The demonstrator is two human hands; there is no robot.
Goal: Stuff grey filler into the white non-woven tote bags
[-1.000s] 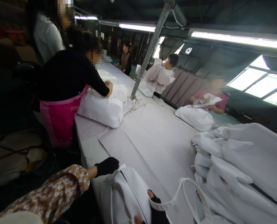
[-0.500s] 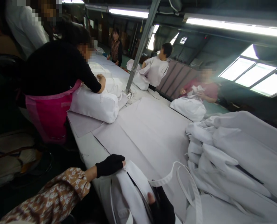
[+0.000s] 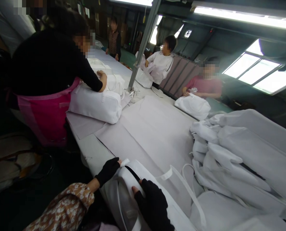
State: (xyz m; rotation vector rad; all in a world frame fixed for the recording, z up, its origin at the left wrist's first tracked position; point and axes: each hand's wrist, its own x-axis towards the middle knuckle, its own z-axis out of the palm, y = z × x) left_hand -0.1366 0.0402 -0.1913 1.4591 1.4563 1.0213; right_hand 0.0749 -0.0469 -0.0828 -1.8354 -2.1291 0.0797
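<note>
A white fabric bag (image 3: 133, 183) lies at the near edge of the long table (image 3: 155, 128), its top slit open and a white strap (image 3: 181, 179) trailing to the right. My left hand (image 3: 108, 171), in a black fingerless glove, pinches the bag's far left corner. My right hand (image 3: 150, 201), gloved the same way, presses on the bag's top beside the slit, thumb at the opening.
A heap of white bags (image 3: 239, 157) fills the right side. A person in black with a pink apron (image 3: 49, 80) leans over a stuffed white bag (image 3: 94, 106) at the left. Other people work at the far side. A slanted metal post (image 3: 143, 45) rises from mid-table.
My right hand has moved up onto the top of the bag by the slit. The strap has dropped flat onto the table. My left hand stays on the corner.
</note>
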